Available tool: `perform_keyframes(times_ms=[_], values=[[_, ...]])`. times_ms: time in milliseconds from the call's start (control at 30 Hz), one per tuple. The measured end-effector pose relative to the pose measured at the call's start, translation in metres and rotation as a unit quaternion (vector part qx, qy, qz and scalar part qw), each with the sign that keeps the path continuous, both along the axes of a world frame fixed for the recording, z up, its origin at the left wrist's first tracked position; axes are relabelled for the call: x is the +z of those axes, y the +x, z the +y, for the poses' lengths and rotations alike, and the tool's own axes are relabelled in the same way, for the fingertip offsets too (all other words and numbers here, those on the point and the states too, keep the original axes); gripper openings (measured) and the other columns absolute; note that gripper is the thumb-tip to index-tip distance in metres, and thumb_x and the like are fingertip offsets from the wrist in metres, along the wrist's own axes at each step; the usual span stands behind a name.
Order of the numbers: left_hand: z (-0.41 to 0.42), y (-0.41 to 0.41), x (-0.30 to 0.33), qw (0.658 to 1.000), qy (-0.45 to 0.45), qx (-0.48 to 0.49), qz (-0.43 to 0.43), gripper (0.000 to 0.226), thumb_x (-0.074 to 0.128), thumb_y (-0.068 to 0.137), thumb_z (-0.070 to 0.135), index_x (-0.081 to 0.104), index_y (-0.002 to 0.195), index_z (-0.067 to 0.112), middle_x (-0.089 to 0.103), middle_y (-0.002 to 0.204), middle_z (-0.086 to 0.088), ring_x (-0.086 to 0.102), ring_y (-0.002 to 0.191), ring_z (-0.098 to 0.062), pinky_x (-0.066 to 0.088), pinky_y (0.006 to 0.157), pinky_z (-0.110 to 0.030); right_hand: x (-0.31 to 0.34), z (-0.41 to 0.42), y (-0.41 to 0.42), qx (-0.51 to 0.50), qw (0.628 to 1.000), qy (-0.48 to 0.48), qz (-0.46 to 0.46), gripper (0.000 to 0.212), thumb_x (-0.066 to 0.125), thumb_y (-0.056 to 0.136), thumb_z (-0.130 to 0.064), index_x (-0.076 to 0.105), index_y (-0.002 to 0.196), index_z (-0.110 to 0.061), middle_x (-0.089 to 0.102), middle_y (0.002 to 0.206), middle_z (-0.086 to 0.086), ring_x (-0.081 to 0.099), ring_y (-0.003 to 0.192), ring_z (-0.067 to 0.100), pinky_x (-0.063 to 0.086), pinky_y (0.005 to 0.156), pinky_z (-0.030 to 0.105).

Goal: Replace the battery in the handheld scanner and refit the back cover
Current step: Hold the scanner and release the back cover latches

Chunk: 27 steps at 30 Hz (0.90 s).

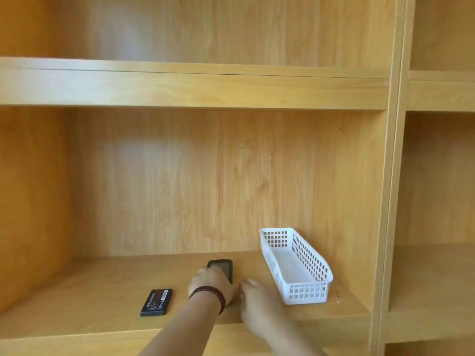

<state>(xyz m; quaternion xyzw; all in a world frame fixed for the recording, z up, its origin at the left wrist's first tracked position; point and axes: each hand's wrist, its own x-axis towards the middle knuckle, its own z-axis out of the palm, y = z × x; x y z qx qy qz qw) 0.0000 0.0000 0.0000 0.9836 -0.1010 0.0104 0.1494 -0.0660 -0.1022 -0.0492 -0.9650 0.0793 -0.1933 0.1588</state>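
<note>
Just scanner [222, 269] under left hand [211, 283]

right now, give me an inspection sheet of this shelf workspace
surface: wooden shelf inside a wooden cabinet
job's things: black scanner lies on the shelf; loose battery lies flat to its left, apart from it
clutter: white basket on the right, nothing seen inside
grips: left hand, beaded bracelet at the wrist, rests on the scanner, hold unclear; right hand beside it, blurred, holds nothing seen
cables: nothing seen
surroundings: more shelf bays above and to the right
</note>
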Motion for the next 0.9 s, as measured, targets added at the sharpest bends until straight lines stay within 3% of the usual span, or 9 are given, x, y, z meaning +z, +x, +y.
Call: perform_keyframes(times_ms=[133,200,267,333,400,467,700,800,900], values=[[0.013,0.004,0.006,0.994,-0.112,-0.004,0.021,0.061,0.056,0.074,0.06,0.05,0.117,0.017,0.059,0.096,-0.001,0.06,0.084,-0.019,0.049,0.063,-0.028,0.008,-0.003,0.0,0.012,1.0,0.019,-0.005,0.03,0.036,0.097,-0.018,0.057,0.118,-0.013,0.053,0.124,-0.002,0.056,0.107,0.021,0.051,0.089,0.04],[0.017,0.009,0.012,0.978,-0.197,-0.007,0.071,0.063,0.054,0.076,0.059,0.049,0.12,0.015,0.062,0.097,-0.003,0.06,0.077,-0.018,0.048,0.057,-0.027,0.013,-0.003,0.001,0.024,0.999,0.03,-0.005,0.034,0.036,0.099,-0.021,0.056,0.125,-0.014,0.052,0.131,-0.002,0.055,0.113,0.021,0.05,0.093,0.039],[0.02,0.014,0.016,0.929,-0.341,-0.027,0.139,0.057,0.055,0.081,0.054,0.051,0.118,0.012,0.066,0.098,-0.01,0.064,0.075,-0.023,0.048,0.052,-0.026,0.02,-0.002,0.0,0.04,0.998,0.043,-0.007,0.038,0.036,0.102,-0.026,0.05,0.137,-0.019,0.046,0.143,-0.004,0.049,0.126,0.019,0.045,0.102,0.036],[0.025,0.014,0.019,0.862,-0.463,-0.058,0.199,0.043,0.054,0.086,0.046,0.059,0.114,0.013,0.068,0.097,-0.016,0.066,0.073,-0.028,0.05,0.051,-0.027,0.028,-0.001,-0.001,0.049,0.998,0.043,0.002,0.047,0.036,0.102,-0.038,0.037,0.148,-0.029,0.027,0.159,-0.006,0.026,0.146,0.018,0.027,0.118,0.037],[0.028,0.011,0.02,0.814,-0.531,-0.079,0.223,0.036,0.052,0.089,0.044,0.063,0.109,0.016,0.069,0.1,-0.018,0.065,0.077,-0.029,0.055,0.059,-0.032,0.036,0.0,-0.002,0.039,0.999,0.009,0.019,0.06,0.032,0.098,-0.055,0.019,0.153,-0.037,0.002,0.165,-0.008,-0.005,0.152,0.017,0.002,0.124,0.043],[0.03,0.011,0.019,0.779,-0.576,-0.082,0.234,0.039,0.052,0.088,0.044,0.064,0.11,0.014,0.069,0.104,-0.02,0.064,0.083,-0.031,0.057,0.072,-0.041,0.042,-0.001,-0.002,0.024,0.998,-0.047,0.023,0.072,0.025,0.091,-0.07,0.007,0.154,-0.039,-0.017,0.162,-0.012,-0.024,0.148,0.016,-0.013,0.121,0.047],[0.044,0.008,0.019,0.605,-0.71,-0.131,0.336,0.051,0.04,0.096,0.044,0.063,0.122,0.006,0.067,0.105,-0.024,0.061,0.066,-0.031,0.05,0.059,-0.034,0.048,0.001,-0.011,-0.003,0.982,-0.191,0.003,0.079,0.007,0.084,-0.082,-0.014,0.15,-0.045,-0.042,0.152,-0.008,-0.045,0.137,0.019,-0.024,0.113,0.057],[0.049,0.007,0.011,0.613,-0.694,-0.181,0.332,0.055,0.05,0.093,0.054,0.063,0.123,0.011,0.068,0.104,-0.019,0.065,0.074,-0.031,0.053,0.063,-0.037,0.046,0.002,-0.013,-0.002,0.979,-0.206,0.003,0.076,0.006,0.085,-0.081,-0.017,0.149,-0.046,-0.042,0.152,-0.005,-0.046,0.137,0.018,-0.026,0.111,0.059],[0.053,0.008,0.003,0.622,-0.687,-0.196,0.321,0.046,0.051,0.096,0.041,0.055,0.13,0.009,0.067,0.119,-0.021,0.067,0.101,-0.04,0.055,0.081,-0.044,0.048,0.0,-0.016,0.003,0.978,-0.207,0.01,0.074,0.005,0.086,-0.08,-0.018,0.148,-0.048,-0.043,0.151,-0.009,-0.046,0.136,0.017,-0.026,0.111,0.059]])
